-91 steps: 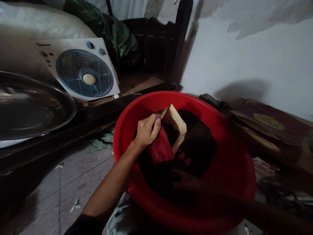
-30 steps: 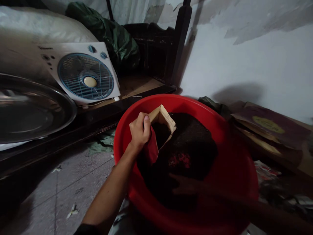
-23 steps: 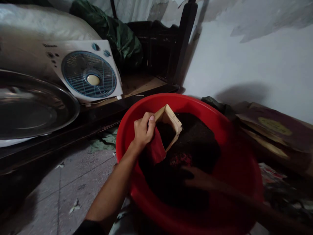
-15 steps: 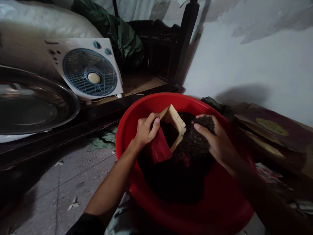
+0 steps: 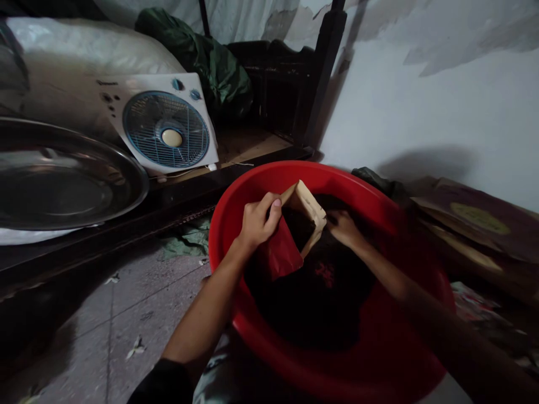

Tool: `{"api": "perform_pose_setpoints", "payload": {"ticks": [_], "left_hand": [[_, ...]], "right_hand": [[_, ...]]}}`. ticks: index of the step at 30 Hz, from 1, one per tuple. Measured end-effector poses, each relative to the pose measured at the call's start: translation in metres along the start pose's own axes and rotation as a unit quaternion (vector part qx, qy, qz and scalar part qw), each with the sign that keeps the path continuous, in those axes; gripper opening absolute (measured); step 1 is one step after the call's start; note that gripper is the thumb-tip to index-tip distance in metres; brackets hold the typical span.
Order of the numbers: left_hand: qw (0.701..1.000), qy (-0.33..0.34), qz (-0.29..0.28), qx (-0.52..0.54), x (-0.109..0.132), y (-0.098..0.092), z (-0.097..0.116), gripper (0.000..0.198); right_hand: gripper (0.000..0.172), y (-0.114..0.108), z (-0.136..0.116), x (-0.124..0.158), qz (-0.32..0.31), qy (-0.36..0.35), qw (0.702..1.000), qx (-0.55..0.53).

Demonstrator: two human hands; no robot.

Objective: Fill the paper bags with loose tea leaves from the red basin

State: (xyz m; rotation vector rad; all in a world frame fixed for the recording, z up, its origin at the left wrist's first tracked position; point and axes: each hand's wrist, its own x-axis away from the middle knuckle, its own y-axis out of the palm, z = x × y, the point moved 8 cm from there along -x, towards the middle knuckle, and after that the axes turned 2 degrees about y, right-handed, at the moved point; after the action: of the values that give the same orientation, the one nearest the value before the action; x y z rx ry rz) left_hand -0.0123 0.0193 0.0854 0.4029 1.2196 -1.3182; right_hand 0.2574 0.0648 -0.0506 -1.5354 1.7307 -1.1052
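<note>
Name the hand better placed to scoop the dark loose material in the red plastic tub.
Probably the right hand: it is by the dark loose material; the left hand grips the open red paper bag.

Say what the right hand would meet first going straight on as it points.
The right hand would likely meet the bag first, at its open edge; depth is unclear.

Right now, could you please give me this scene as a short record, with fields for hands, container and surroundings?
Left hand: grips the edge of an open, tilted red paper bag
Right hand: beside the bag's mouth; unclear whether it holds anything
Container: red tub with dark loose material
Surroundings: box fan, metal basin
</note>
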Motion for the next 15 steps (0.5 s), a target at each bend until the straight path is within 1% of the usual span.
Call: {"api": "perform_pose_setpoints", "payload": {"ticks": [2, 3, 5, 6, 8, 10, 12, 13, 15], "left_hand": [[1.000, 0.000, 0.009, -0.005, -0.001, -0.002, 0.000, 0.023], [1.000, 0.001, 0.011, -0.007, -0.001, -0.002, 0.000, 0.023], [1.000, 0.004, 0.008, -0.008, -0.001, -0.002, 0.000, 0.024], [1.000, 0.007, 0.005, -0.009, -0.001, -0.001, 0.000, 0.024], [1.000, 0.007, 0.002, -0.010, -0.001, 0.000, 0.001, 0.025], [1.000, 0.004, 0.002, -0.010, -0.001, 0.001, 0.000, 0.025], [1.000, 0.006, 0.003, -0.006, -0.001, 0.001, 0.000, 0.025], [1.000, 0.009, 0.003, -0.004, -0.001, 0.001, 0.000, 0.025], [1.000, 0.011, 0.002, -0.004, -0.001, 0.002, 0.000, 0.026]], "right_hand": [[0.069, 0.038, 0.041, 0.001, -0.052, 0.060, 0.996, 0.029], [0.078, 0.055, 0.054, 0.006, -0.068, 0.079, 0.994, 0.039], [0.093, 0.091, 0.065, 0.020, -0.116, 0.098, 0.986, 0.075], [0.096, 0.108, 0.063, 0.029, -0.143, 0.098, 0.980, 0.094], [0.100, 0.137, 0.049, 0.049, -0.204, 0.074, 0.967, 0.132], [0.109, 0.155, 0.028, 0.071, -0.263, 0.025, 0.954, 0.144], [0.120, 0.165, 0.009, 0.098, -0.339, -0.024, 0.931, 0.131], [0.124, 0.166, 0.003, 0.112, -0.377, -0.042, 0.918, 0.113], [0.129, 0.162, -0.001, 0.140, -0.442, -0.060, 0.891, 0.080]]}}
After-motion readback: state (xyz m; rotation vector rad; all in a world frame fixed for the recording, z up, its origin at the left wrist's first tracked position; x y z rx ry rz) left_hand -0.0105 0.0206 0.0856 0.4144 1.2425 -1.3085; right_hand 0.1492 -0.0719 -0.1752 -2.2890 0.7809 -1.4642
